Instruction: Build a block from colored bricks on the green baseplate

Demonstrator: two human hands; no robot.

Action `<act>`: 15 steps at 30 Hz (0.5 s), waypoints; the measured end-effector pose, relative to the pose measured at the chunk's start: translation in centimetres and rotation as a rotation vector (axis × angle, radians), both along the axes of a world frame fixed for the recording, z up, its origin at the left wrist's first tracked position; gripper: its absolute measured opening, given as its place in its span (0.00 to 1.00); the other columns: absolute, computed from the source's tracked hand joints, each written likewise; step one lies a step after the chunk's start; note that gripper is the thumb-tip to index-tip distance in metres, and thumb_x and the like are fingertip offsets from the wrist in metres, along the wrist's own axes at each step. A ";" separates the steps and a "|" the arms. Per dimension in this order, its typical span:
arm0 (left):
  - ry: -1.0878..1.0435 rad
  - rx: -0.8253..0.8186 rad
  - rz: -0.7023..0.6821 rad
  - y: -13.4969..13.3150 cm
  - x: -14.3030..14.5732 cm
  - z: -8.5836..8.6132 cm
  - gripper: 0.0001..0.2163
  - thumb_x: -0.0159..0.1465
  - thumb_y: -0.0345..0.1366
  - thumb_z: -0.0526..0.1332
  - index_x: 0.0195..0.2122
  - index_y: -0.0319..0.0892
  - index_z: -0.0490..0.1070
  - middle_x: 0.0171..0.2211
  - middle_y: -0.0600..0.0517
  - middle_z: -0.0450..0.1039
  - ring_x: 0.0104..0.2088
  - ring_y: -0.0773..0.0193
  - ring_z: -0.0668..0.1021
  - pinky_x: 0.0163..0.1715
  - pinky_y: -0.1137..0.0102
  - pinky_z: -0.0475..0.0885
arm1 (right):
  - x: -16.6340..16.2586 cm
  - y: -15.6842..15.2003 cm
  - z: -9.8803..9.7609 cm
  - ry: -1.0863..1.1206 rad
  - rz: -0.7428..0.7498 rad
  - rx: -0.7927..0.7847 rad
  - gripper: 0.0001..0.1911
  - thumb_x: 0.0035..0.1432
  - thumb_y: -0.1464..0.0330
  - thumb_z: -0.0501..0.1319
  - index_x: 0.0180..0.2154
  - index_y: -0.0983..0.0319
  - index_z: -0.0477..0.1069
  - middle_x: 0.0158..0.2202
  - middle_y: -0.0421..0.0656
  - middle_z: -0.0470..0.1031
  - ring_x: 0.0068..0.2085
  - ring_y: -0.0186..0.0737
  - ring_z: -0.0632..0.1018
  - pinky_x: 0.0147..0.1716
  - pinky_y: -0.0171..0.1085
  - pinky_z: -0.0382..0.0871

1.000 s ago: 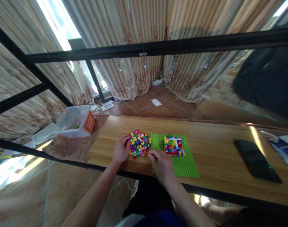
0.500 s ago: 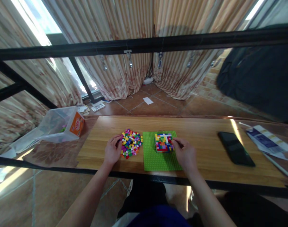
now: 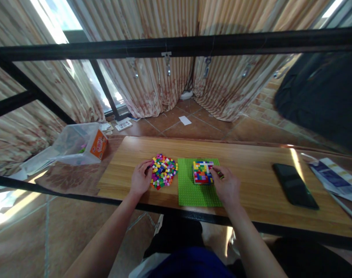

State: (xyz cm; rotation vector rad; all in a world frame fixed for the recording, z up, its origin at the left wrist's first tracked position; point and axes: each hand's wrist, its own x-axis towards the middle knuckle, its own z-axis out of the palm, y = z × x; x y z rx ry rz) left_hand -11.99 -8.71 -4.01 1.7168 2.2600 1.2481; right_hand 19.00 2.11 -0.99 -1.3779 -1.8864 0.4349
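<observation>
A green baseplate lies on the wooden table, and a many-coloured block of small bricks stands on its far half. My right hand rests at the block's right side, fingers pinched against its edge; what they hold is too small to make out. A loose heap of small coloured bricks lies left of the plate. My left hand sits at the heap's left edge, fingers curled and touching it.
A black phone lies on the table's right part, with printed papers beyond it. A clear plastic box with an orange label stands off the table's left end. A black frame bar crosses overhead.
My right hand went from the heap's near side across the plate to the block's right side and now pinches at its edge. My left hand stayed by the heap.
</observation>
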 end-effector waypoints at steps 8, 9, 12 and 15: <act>0.003 -0.004 0.012 0.1 0.0 -0.2 0.11 0.66 0.35 0.55 0.44 0.42 0.75 0.49 0.45 0.76 0.51 0.56 0.77 0.56 0.58 0.71 | 1.2 0.0 -0.9 0.204 -0.005 -0.159 0.21 0.56 0.53 0.61 0.38 0.63 0.79 0.34 0.48 0.81 0.31 0.42 0.78 0.34 0.41 0.72; 0.005 -0.005 0.015 0.0 0.0 -0.2 0.11 0.66 0.35 0.55 0.44 0.42 0.75 0.49 0.46 0.76 0.51 0.56 0.77 0.56 0.58 0.71 | 1.3 0.2 -1.1 0.250 -0.009 -0.186 0.21 0.55 0.53 0.61 0.39 0.63 0.79 0.35 0.48 0.81 0.32 0.42 0.79 0.35 0.41 0.73; 0.008 -0.006 0.022 0.0 0.1 0.0 0.11 0.66 0.35 0.55 0.44 0.43 0.75 0.49 0.46 0.76 0.51 0.56 0.77 0.56 0.58 0.72 | 1.0 0.7 -1.8 0.403 -0.045 -0.257 0.20 0.53 0.54 0.63 0.38 0.64 0.79 0.36 0.49 0.82 0.35 0.44 0.80 0.38 0.43 0.75; 0.005 0.004 0.014 0.0 0.2 0.1 0.11 0.66 0.35 0.55 0.44 0.43 0.75 0.48 0.46 0.76 0.51 0.56 0.77 0.56 0.58 0.72 | 0.6 1.2 -2.3 0.506 -0.090 -0.304 0.20 0.50 0.55 0.65 0.37 0.64 0.80 0.34 0.48 0.83 0.35 0.45 0.81 0.38 0.43 0.76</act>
